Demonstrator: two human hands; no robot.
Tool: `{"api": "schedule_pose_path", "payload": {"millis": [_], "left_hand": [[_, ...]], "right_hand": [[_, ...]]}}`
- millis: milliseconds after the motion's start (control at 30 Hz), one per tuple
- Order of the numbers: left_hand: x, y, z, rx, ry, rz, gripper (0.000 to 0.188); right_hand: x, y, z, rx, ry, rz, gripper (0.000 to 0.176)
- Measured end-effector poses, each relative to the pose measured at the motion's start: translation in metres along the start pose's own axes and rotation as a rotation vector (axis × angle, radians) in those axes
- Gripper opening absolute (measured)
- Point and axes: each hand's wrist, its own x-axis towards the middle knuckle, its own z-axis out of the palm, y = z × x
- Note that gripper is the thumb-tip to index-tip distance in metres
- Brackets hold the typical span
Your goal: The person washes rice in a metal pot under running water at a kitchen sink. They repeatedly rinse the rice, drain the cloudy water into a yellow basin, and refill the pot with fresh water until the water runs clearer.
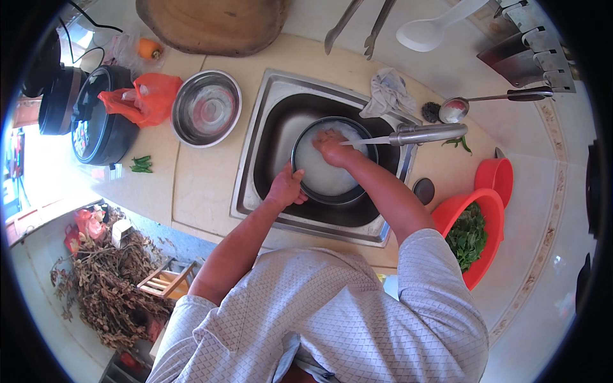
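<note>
A dark round pot [330, 184] with a bright rim stands in the stainless-steel sink [275, 143]. Cloudy whitish water fills it, and what lies at its bottom cannot be made out. My left hand [286, 186] grips the pot's rim at the near left, thumb over the edge. Inside the pot, my right hand [333, 147] dips into the water, with its fingertips partly hidden. From the metal faucet [416, 135] a stream of water runs down beside my right hand.
Left of the sink are a steel bowl [206, 109], a red plastic bag [146, 98], a dark cooker pot [107, 134] and green peppers [141, 164]. A cloth [389, 91] lies behind the sink. Rightward, a red basin [493, 230] holds leafy greens [467, 237]. Cleavers [507, 60] hang on the wall.
</note>
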Motion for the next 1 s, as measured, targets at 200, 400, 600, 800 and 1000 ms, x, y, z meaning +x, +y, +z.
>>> {"api": "schedule_pose_path", "payload": {"millis": [200,400,600,800,1000], "left_hand": [[0.000,-0.002,0.001,-0.031,0.001,-0.007,0.053],[0.003,-0.007,0.000,-0.023,-0.002,0.016,0.051],[0.000,-0.001,0.003,-0.012,0.003,0.007,0.049],[-0.002,-0.003,-0.001,-0.005,0.025,0.007,0.047],[-0.001,-0.003,-0.001,-0.019,0.017,0.006,0.048]], "right_hand": [[-0.006,0.010,0.002,-0.165,-0.196,0.225,0.032],[-0.043,0.008,0.024,0.125,-0.315,0.267,0.034],[-0.033,-0.010,0.074,0.795,-0.328,0.150,0.038],[-0.029,-0.045,0.047,1.572,-0.134,0.511,0.032],[-0.039,-0.009,0.008,0.804,0.177,0.574,0.037]]}}
